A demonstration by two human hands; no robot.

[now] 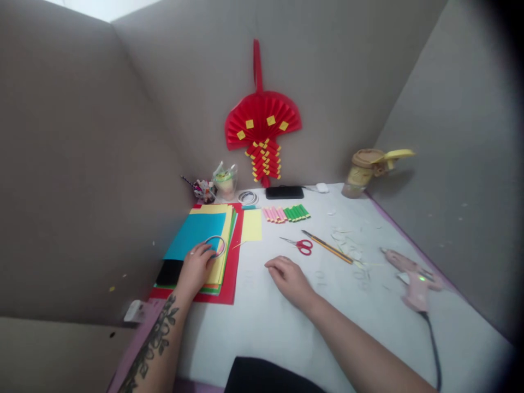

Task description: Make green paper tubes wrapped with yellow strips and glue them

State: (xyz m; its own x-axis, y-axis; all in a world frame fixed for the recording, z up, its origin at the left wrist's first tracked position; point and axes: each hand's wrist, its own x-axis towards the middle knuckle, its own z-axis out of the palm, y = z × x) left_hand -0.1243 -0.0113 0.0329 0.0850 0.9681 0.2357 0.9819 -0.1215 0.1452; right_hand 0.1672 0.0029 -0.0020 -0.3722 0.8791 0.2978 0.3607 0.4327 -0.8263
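My left hand (199,266) is over the stack of coloured paper, its fingers closed on the near edge of a thin tape-like ring (223,246). Through the ring the top sheets show: blue paper (200,232) and yellow paper (220,275). On the white tabletop rests my right hand (289,278), fingers curled together, with nothing visible in them. Beyond it lie red-handled scissors (304,247) and a yellow-and-black pencil (327,246). Rows of small pink paper rolls (274,214) and green paper rolls (297,213) with yellow ends sit farther back.
A pink glue gun (417,281) with a lit green light lies at right, its cord running forward. Paper scraps (347,244) are scattered nearby. At the back are a phone (284,192), a lidded cup (360,174) and a pen holder (204,191). A red fan ornament (263,117) hangs on the wall.
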